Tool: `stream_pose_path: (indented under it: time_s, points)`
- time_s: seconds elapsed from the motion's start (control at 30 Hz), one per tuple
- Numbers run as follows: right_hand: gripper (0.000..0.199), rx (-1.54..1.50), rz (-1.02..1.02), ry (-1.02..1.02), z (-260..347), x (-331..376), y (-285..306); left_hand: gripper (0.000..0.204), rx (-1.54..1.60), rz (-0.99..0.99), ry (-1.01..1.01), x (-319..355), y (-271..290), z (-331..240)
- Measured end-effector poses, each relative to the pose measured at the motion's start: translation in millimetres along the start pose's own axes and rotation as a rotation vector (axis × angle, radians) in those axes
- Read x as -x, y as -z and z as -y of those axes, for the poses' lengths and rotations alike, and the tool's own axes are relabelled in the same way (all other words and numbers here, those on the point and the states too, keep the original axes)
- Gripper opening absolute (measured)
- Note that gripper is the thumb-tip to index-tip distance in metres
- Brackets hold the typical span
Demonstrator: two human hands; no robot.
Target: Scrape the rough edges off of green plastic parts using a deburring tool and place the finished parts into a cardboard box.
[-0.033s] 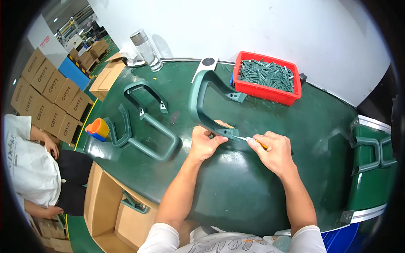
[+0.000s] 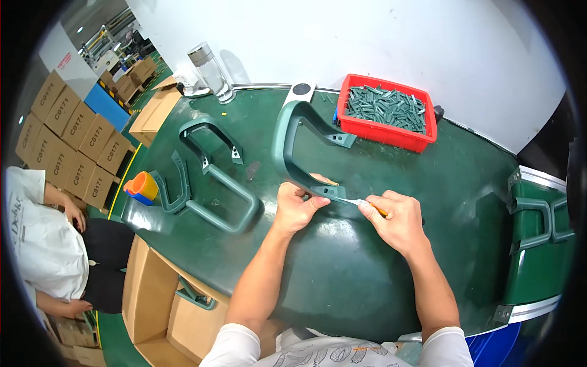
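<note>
My left hand (image 2: 298,208) is closed round the near end of a green U-shaped plastic handle (image 2: 283,144), beside its screw holes. The handle stands tilted up off the table, its other holed end pointing toward the red bin. In my right hand (image 2: 397,223) is a slim knife (image 2: 351,201) with a pale blade and an orange grip. Its tip meets the edge of the handle's near end, close to my left thumb. More green handles lie to the left: an arched one (image 2: 208,124), a long loop (image 2: 247,202) and a smaller bent one (image 2: 183,196).
A red bin (image 2: 391,138) of small green pieces stands at the back, near a glass bottle (image 2: 217,76). An orange cup (image 2: 143,185) sits at the left edge. An open carton (image 2: 143,300) is below; a co-worker (image 2: 52,244) stands left. More handles (image 2: 532,223) lie far right.
</note>
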State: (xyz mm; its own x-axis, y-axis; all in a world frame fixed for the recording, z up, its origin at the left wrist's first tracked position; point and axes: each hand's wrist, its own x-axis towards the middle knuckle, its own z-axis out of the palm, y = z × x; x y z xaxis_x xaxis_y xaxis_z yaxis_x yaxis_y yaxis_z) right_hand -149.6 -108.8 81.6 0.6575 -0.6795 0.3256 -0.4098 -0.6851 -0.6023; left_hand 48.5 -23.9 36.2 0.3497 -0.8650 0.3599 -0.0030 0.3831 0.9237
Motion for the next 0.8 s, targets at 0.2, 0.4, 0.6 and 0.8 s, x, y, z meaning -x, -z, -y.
stream_pose_path:
  time_s: [0.2,0.4,0.6,0.8]
  points:
    - [0.022,0.036,-0.044,0.029,-1.9,0.1,-5.1,0.023,-0.059,0.011,-0.014,-0.8,0.6,0.2]
    - [0.021,0.1,-0.107,0.054,-1.4,0.6,-8.5,0.023,-0.101,0.003,-0.02,0.5,-1.1,-0.1]
    - [0.02,0.128,-0.146,0.082,-9.8,0.9,-8.5,0.025,-0.114,0.038,-0.013,0.0,-4.9,1.4]
    - [0.018,0.108,-0.109,0.084,-11.8,-5.7,-6.6,0.021,-0.008,-0.003,0.053,-1.7,-10.1,-3.2]
